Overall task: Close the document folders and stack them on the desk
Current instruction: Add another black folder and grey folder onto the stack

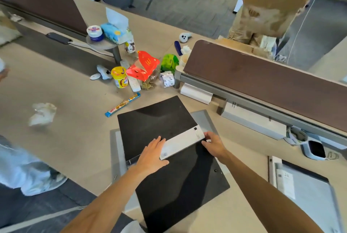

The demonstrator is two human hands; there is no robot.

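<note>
A black document folder lies spread open and flat on the desk, its white labelled spine running across the middle. It rests on a grey folder whose edges show beneath it. My left hand presses flat on the spine's left end and the black cover. My right hand pinches the spine's right end. Another folder, grey with a white label, lies at the right edge of the desk.
Behind the folders stand snacks and clutter: a yellow tub, a red carton, a candy bar, tape. A crumpled tissue lies left. A brown divider panel runs along the right. A person stands beyond it.
</note>
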